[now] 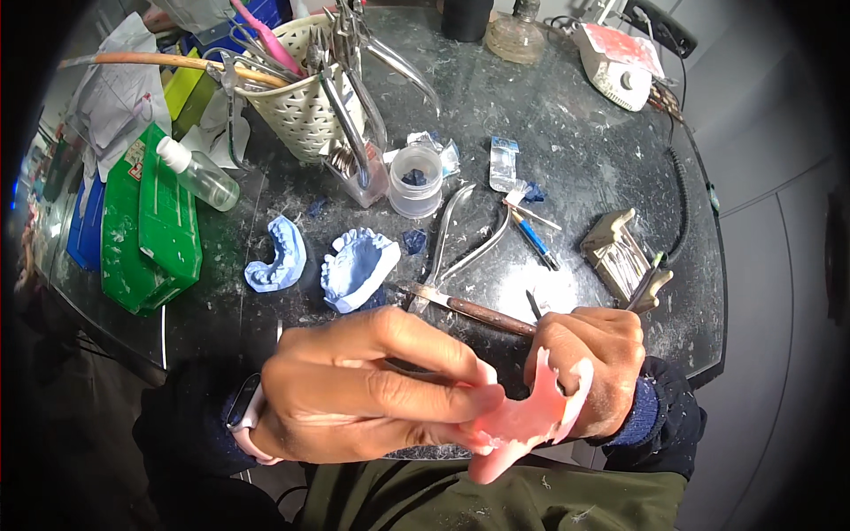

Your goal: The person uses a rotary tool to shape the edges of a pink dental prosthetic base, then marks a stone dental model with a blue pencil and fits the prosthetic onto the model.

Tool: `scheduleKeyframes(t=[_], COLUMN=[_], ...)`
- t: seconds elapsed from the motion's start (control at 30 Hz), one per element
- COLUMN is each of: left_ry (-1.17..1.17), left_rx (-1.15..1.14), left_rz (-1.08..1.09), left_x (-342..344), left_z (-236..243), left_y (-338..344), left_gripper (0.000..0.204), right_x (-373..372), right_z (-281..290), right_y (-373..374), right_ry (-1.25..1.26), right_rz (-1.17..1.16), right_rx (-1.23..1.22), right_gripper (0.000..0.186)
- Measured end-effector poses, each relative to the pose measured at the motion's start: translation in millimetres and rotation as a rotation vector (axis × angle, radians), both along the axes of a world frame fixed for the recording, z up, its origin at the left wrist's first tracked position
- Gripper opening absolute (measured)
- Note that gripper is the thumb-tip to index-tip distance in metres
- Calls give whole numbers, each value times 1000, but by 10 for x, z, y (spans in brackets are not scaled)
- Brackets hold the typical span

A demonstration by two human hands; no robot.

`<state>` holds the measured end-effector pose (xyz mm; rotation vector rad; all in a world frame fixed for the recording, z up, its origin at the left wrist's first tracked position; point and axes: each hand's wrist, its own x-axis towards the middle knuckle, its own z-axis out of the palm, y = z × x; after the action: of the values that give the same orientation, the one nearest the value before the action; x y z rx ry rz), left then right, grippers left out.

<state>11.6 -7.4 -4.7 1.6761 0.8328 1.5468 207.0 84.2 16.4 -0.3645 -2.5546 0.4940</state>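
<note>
One ragged pink plate (524, 418) is pinched by the left hand (354, 389) — grip of right hand (598, 354) unclear; tools (320, 53) are held in an upper-left basket (288, 115).

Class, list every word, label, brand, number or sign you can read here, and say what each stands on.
None can be read with certainty.
Green box: small label, too small and blurred to read.
Clear packet with a blue top: any print is too small.
White unit with a dial: any dial marks are too blurred.
</note>
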Motion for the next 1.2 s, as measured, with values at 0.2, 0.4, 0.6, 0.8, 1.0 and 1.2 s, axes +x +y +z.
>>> scheduleKeyframes(t=[0.2, 0.4, 0.6, 0.8, 1.0, 1.2], left_ry=[52, -18, 7, 263, 307, 195], left_rx=[31, 70, 156, 177, 245, 352], left_rz=[9, 27, 44, -166, -129, -55], left_x=[-38, 16, 28, -129, -123, -89], left_z=[-28, -5, -151, 129, -44, -133], left_y=[-32, -40, -71, 146, -14, 43], left_gripper=[27, 18, 25, 20, 27, 26], right_x=[-46, -84, -86, -87, -61, -86], right_z=[19, -3, -16, -48, -69, -55], right_y=[-23, -13, -61, -78, -83, -71], right_ry=[-7, 32, 31, 20, 55, 40], right_rz=[28, 47, 63, 26, 10, 25], right_rx=[-6, -12, 21, 93, 178, 200], right_gripper=[60, 61, 61, 60, 56, 51])
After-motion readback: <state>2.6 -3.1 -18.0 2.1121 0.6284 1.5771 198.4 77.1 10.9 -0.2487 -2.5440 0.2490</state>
